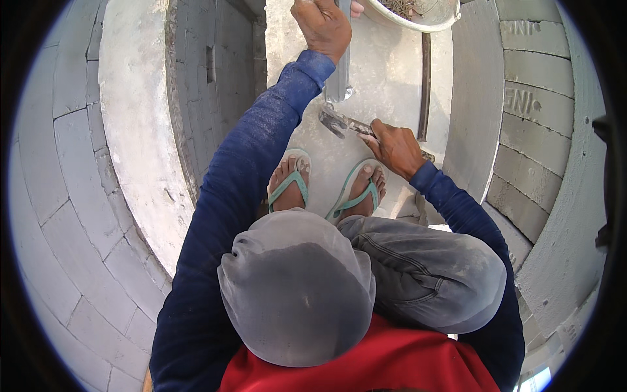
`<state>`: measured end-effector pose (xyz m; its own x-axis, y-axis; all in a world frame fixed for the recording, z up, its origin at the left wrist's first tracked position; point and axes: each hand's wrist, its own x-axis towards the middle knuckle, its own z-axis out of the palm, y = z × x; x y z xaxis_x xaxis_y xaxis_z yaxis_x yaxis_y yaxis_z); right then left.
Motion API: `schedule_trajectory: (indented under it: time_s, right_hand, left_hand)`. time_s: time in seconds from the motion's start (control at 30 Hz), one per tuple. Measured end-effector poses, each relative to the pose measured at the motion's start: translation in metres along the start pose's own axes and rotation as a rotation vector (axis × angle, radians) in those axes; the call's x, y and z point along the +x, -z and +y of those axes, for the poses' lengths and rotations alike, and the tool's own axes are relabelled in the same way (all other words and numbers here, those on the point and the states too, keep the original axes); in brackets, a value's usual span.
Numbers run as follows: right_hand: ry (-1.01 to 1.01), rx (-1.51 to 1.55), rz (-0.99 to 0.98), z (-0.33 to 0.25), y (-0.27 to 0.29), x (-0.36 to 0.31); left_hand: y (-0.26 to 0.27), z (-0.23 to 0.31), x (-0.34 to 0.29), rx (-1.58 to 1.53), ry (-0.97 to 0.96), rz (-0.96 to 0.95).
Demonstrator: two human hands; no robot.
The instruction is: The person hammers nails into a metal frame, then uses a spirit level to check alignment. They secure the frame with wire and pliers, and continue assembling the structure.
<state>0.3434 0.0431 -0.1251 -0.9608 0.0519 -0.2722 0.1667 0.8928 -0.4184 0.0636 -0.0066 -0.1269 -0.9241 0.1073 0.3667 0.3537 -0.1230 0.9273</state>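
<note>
My left hand [321, 29] is closed around a long grey metal strip [338, 78] at the top of the head view. Fingertips show on the strip's other side, and its upper end is out of frame. The strip's lower end, shiny and bent-looking, sits just beyond the hammer head. Gripped by the handle in my right hand [397, 149] is a claw hammer [334, 121], worn and dusted with pale powder. Its head points left, close to the strip's lower end and above my feet.
A white bucket [426, 27] holding many nails or screws stands at the top right. Below it a thin dark bar [425, 85] lies along the dusty ledge. Grey block walls [85, 170] rise on both sides. My feet wear green-strapped flip-flops [356, 189].
</note>
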Motion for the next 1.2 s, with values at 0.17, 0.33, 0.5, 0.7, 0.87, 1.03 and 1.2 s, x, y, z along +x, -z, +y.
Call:
schedule_trajectory:
  time_s: [0.17, 0.33, 0.5, 0.7, 0.87, 1.03, 1.2]
  right_hand:
    - [0.321, 0.12, 0.18, 0.011, 0.006, 0.003]
    - [-0.071, -0.04, 0.045, 0.001, -0.011, 0.016]
    - [-0.059, -0.012, 0.059, -0.002, -0.015, 0.013]
    - [-0.199, 0.011, 0.002, 0.001, -0.024, 0.015]
    - [-0.289, 0.114, 0.025, -0.012, -0.025, -0.003]
    - [-0.456, 0.342, -0.101, -0.011, -0.015, -0.016]
    - [-0.521, 0.532, -0.089, 0.005, -0.012, -0.028]
  left_hand:
    - [-0.001, -0.007, -0.003, 0.001, 0.014, 0.017]
    - [0.0, -0.006, -0.001, -0.025, 0.13, -0.067]
    - [0.0, -0.01, -0.004, -0.053, -0.01, 0.023]
    - [0.0, -0.01, -0.004, -0.165, 0.08, -0.041]
    - [0.032, -0.007, -0.013, -0.159, 0.01, 0.012]
    - [0.104, -0.01, -0.098, 0.202, 0.198, -0.125]
    - [0.133, -0.023, -0.159, 0.481, 0.006, -0.386]
